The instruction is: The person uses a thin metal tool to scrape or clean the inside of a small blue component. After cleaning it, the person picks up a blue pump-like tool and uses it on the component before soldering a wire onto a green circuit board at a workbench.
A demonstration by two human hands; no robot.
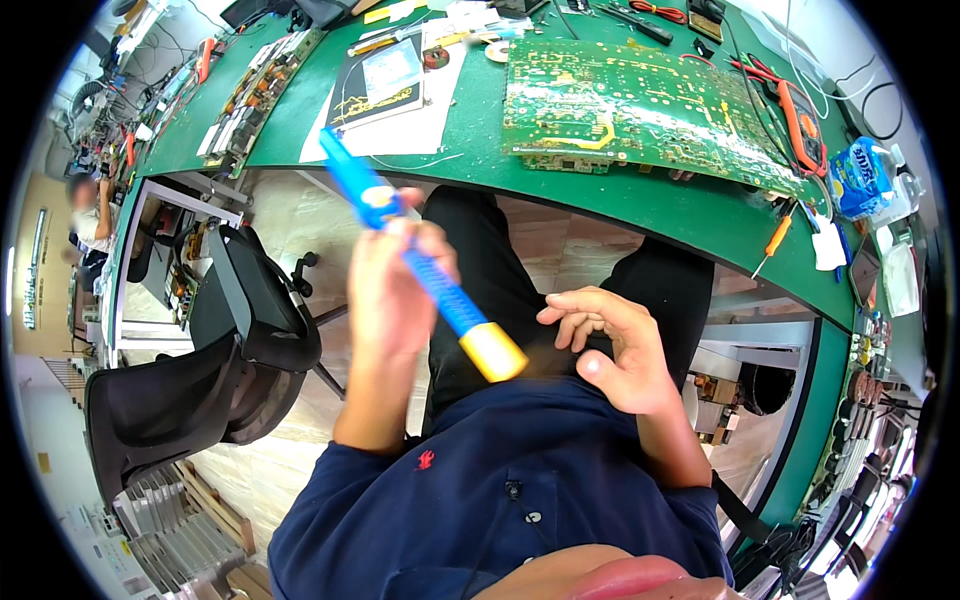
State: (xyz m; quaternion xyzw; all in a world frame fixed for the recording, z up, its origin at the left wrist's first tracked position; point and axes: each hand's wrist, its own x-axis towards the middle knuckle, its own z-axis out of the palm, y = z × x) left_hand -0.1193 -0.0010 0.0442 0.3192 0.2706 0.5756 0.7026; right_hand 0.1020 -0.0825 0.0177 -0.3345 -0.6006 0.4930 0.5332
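Above my lap, my left hand [392, 290] is wrapped round a long blue desoldering pump [443, 290]. The pump slants, its narrow blue end up toward the bench and its yellow end down toward my shirt. My right hand [630, 355] hovers apart from it on the right, fingers loosely curled and spread from the thumb, with nothing in them. A large green circuit board [640, 100] lies on the bench beyond my hands.
The green bench [470, 172] curves across in front of me. On its right are a red multimeter [802, 125], an orange-handled screwdriver [775, 240] and a blue packet [862, 180]. A narrow board [255, 100] lies at left. A black chair [190, 370] stands left of me.
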